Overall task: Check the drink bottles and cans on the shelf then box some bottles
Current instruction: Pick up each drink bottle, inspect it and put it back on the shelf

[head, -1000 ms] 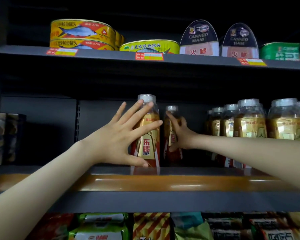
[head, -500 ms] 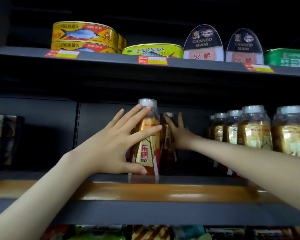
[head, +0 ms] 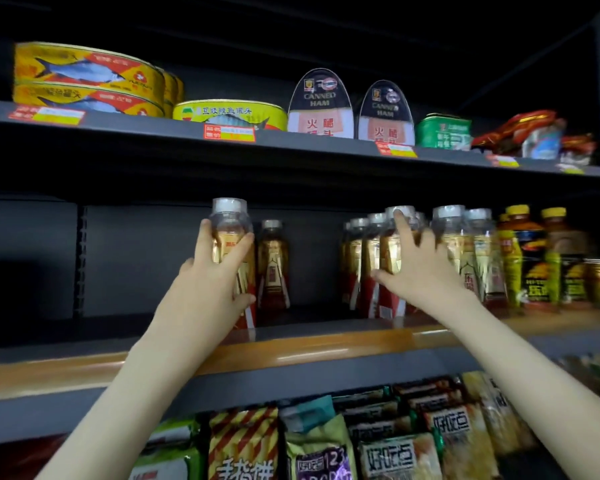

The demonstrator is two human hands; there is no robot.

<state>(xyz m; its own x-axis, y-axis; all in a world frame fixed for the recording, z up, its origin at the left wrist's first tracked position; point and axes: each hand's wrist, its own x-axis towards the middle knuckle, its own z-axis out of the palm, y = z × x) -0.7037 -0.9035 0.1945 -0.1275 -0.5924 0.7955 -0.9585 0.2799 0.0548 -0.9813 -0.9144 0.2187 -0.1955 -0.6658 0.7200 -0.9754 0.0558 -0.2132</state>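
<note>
My left hand (head: 205, 292) closed round front bottle (head: 230, 233) near shelf (head: 291, 351) edge; right hand (head: 416, 268) left rear bottle (head: 272, 265), fingers (head: 405, 228) spread on next row (head: 388, 251). Checking continued, boxing not started.

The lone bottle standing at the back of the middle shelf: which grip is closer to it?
Left. The left grip holds the front bottle just left of the lone bottle; the right grip touches the bottle cluster further right.
</note>
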